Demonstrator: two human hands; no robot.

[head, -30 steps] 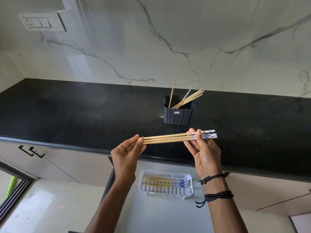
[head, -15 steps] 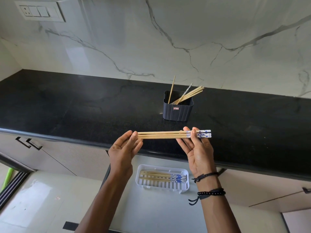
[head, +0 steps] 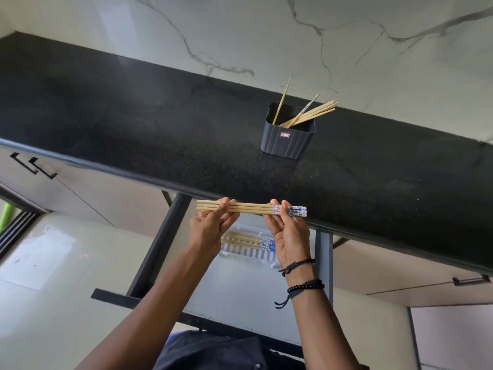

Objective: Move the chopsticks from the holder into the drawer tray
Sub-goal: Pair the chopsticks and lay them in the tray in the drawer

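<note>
All I'm seeing from here: white marble wall point(head: 266, 36) with grey veins, glossy black countertop point(head: 133, 124), beige cabinets point(head: 93, 190) with black handles point(head: 42, 168) underneath, pale shiny floor point(head: 53, 289).

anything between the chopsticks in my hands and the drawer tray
Nothing visible. The left hand and right hand hold the bundle above the white tray in the open drawer, which already holds other chopsticks.

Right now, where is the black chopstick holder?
In the head view, the black holder stands on the dark countertop, right of centre near the marble wall, beyond the right hand.
</note>
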